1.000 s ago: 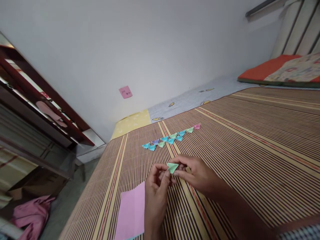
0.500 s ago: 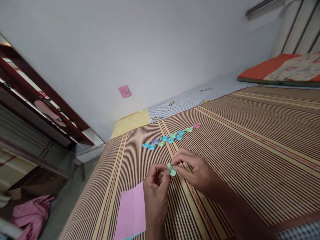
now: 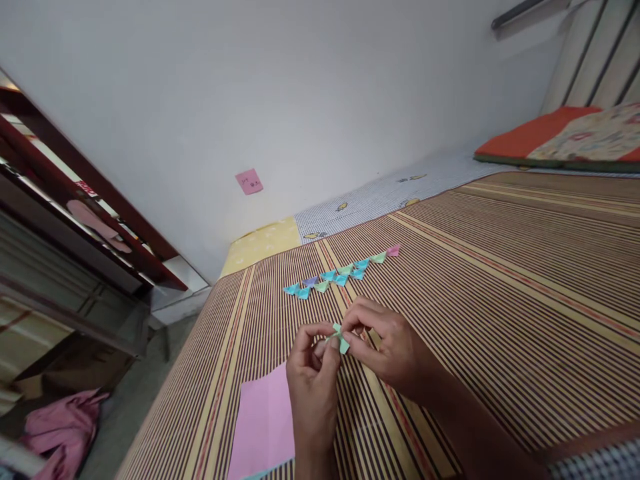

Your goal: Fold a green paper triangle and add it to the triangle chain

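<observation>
Both of my hands pinch one small folded green paper piece (image 3: 341, 339) above the striped mat (image 3: 500, 280). My left hand (image 3: 313, 387) grips its left side with thumb and fingers closed. My right hand (image 3: 387, 347) holds its right side between thumb and forefinger. Just beyond the hands lies a row of several small folded paper triangles (image 3: 340, 275), mostly blue and green, with a pink one at the far end. A pink paper sheet (image 3: 263, 423) lies flat on the mat under my left wrist.
A white wall runs along the far side, with a pink sticky note (image 3: 249, 181) on it. An orange and patterned pillow (image 3: 565, 137) lies at the back right. A dark wooden frame (image 3: 75, 200) stands at left, and pink cloth (image 3: 60, 433) lies on the floor below.
The green piece has been folded narrower between my fingers. Both hands have stayed in almost the same place.
</observation>
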### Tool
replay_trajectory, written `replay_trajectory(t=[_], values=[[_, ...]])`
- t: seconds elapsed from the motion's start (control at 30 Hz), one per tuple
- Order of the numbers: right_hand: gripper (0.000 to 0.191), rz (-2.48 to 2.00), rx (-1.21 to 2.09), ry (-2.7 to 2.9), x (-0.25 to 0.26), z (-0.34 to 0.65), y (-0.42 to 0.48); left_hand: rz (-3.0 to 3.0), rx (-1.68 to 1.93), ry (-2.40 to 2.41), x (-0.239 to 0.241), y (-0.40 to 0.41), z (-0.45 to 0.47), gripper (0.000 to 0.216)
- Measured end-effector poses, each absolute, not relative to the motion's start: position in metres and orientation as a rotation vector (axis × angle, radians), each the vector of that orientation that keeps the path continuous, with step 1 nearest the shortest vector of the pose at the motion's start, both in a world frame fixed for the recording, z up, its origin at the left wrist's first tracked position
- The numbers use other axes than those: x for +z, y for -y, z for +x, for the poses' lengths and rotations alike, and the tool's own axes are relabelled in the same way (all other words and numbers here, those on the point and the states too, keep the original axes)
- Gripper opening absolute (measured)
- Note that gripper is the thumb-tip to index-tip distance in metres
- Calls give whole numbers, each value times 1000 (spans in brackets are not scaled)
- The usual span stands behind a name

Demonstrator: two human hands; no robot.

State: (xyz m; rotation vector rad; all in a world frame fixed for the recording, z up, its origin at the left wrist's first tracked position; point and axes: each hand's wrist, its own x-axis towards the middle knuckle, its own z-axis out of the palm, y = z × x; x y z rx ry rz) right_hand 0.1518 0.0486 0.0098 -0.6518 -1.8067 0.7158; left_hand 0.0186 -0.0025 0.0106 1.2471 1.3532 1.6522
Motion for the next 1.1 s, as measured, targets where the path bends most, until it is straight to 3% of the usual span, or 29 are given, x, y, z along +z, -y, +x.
replay_trajectory(t=[0.3,1.1], values=[[19,-656,504,1864,4,147,-48,1371,1625,-1419,5,2,17,7],[18,-625,424,1749,2,145,-49,1242,1724,-1303,4,4,20,15]])
